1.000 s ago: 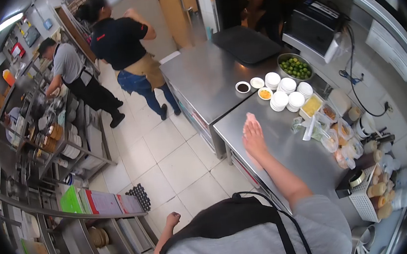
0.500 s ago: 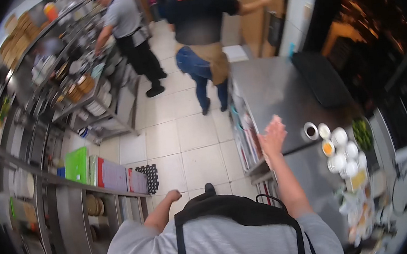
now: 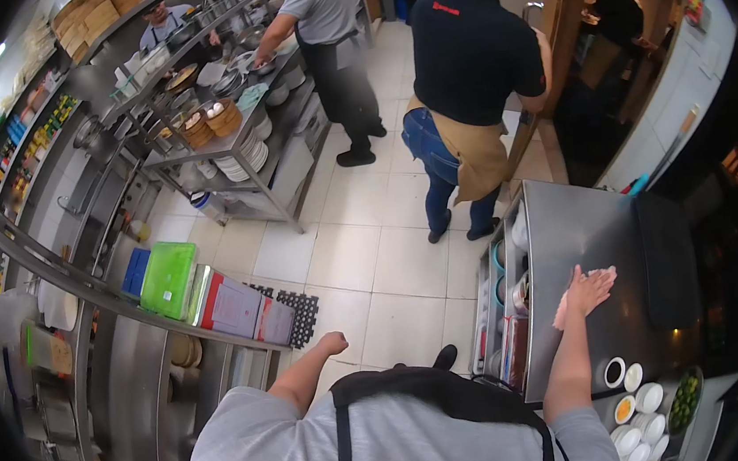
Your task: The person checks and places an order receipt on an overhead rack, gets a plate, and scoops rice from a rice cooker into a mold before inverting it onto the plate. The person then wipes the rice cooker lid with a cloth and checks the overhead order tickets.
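Observation:
On the right, my right hand [image 3: 585, 291] is over a pale pink cloth [image 3: 602, 275] and holds it against the steel counter [image 3: 556, 235]. The fingers reach forward across the cloth, whose edges show on both sides of the hand. My left hand [image 3: 334, 343] hangs over the floor in a closed fist, with nothing visible in it. Nearest to my right forearm are a small bowl of dark liquid [image 3: 615, 372] and several white cups [image 3: 648, 397]. A bowl of green vegetables [image 3: 685, 400] stands just beyond them.
A person in a black shirt [image 3: 481, 51] stands by the doorway ahead. Another person in a grey shirt [image 3: 321, 13] works at a steel table with bamboo steamers [image 3: 223, 118]. A dark board [image 3: 667, 259] lies along the counter's far side. Shelves with a green bin [image 3: 167, 276] are on the left.
My view has swung, so the counter now sits lower and farther right. My right hand and the cloth have shifted forward along the counter. The doorway shows another person beyond it.

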The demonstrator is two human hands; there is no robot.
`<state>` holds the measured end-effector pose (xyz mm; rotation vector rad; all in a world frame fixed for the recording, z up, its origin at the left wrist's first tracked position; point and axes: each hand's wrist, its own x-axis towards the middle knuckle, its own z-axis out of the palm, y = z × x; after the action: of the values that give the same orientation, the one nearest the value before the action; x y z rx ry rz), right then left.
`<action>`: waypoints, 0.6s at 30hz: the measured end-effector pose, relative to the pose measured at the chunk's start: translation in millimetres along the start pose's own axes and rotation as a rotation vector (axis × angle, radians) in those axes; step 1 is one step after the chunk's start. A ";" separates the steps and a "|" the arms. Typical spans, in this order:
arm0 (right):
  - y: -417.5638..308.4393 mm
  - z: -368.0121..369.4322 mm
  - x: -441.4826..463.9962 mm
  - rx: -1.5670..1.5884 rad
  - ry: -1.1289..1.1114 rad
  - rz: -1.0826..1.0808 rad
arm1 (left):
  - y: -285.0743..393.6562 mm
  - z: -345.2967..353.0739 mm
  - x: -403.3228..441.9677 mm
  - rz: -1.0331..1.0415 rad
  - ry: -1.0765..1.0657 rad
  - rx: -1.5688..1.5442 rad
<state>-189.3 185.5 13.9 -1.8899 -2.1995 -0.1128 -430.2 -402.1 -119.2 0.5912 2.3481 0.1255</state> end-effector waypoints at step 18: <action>10.9 -62.8 21.7 0.592 -0.439 -0.972 | 32.8 -26.5 69.5 -0.166 -0.234 -0.385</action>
<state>-173.4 194.8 78.6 -0.4755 -2.7924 0.7557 -480.3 -339.8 -134.0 0.2085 2.0604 0.3997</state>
